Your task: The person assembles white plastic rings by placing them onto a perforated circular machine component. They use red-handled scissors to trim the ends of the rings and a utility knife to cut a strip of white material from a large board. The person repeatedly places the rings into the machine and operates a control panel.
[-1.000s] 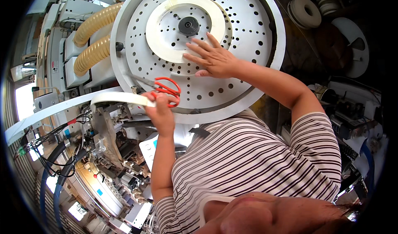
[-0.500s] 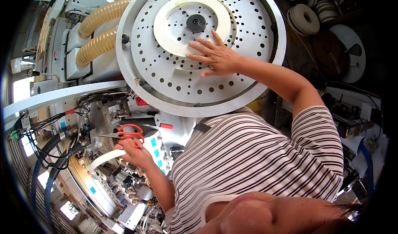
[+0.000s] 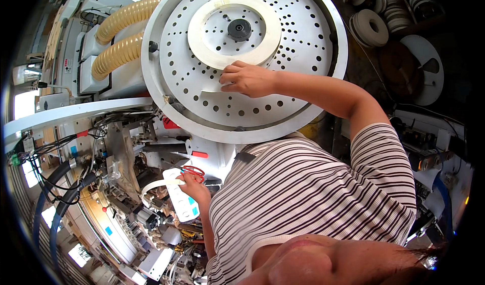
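Observation:
On the large round perforated disc (image 3: pixel 187 100) lies a flat coil of cream edge-banding tape (image 3: pixel 202 52) around a black hub (image 3: pixel 239 29). My right hand (image 3: pixel 248 81) is just below the coil, its fingers curled together at a thin pale strip (image 3: pixel 211 96) that reaches out to their left. Part of that strip is hidden by the fingers. Lower left, my left hand (image 3: pixel 196 188) is closed around red-handled scissors (image 3: pixel 194 173) and a curved cream strip (image 3: pixel 154 185). The scissor blades are mostly hidden.
Two ribbed tan hoses (image 3: pixel 126 19) run beside the disc at upper left. Machine parts and black cables (image 3: pixel 60 184) fill the lower left. More tape coils (image 3: pixel 370 27) are stacked at upper right. A raised white rim (image 3: pixel 202 128) surrounds the disc.
My right hand has gone from spread flat on the coil to curled fingers lower down at the strip. My left hand has moved right and slightly down with the scissors and strip.

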{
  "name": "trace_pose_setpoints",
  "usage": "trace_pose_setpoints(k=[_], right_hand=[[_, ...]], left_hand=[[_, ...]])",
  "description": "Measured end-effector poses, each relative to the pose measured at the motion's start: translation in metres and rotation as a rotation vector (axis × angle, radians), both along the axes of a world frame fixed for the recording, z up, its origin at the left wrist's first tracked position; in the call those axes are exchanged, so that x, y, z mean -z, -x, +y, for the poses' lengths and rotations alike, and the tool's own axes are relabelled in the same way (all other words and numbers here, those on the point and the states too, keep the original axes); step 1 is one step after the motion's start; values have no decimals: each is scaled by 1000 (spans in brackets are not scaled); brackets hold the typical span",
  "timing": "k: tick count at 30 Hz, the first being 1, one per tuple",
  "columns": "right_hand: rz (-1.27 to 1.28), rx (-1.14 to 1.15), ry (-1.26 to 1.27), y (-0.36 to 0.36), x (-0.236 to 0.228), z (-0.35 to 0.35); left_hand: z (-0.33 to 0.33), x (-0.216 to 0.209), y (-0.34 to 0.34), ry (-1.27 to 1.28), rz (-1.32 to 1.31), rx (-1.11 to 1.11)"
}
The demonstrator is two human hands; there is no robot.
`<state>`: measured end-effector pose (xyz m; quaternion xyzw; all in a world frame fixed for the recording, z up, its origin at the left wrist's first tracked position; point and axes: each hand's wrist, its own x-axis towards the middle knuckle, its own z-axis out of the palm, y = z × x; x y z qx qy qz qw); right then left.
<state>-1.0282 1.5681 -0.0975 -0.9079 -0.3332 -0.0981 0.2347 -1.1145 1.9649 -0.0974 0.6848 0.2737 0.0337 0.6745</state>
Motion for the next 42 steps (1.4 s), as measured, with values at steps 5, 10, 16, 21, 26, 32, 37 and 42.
trace_pose_setpoints(k=[5, 10, 16, 21, 26, 32, 37, 42], right_hand=[[25, 78, 67, -25, 7, 18], [15, 126, 56, -48, 19, 31], [96, 118, -43, -68, 14, 36], [112, 145, -50, -93, 18, 63], [82, 75, -131, -114, 19, 90], [115, -72, -250, -130, 20, 118], [315, -167, -269, -130, 9, 130], [364, 2, -165, -108, -16, 111]], left_hand=[[2, 10, 4, 9, 43, -3], [3, 30, 17, 55, 38, -103], [24, 54, -12, -34, -25, -137], [50, 78, -67, -78, -90, -42], [78, 114, -141, -100, -180, 43], [34, 83, -175, -238, -164, 118], [-19, 49, -176, 179, -387, 270], [-17, 47, -187, 533, -365, 281]])
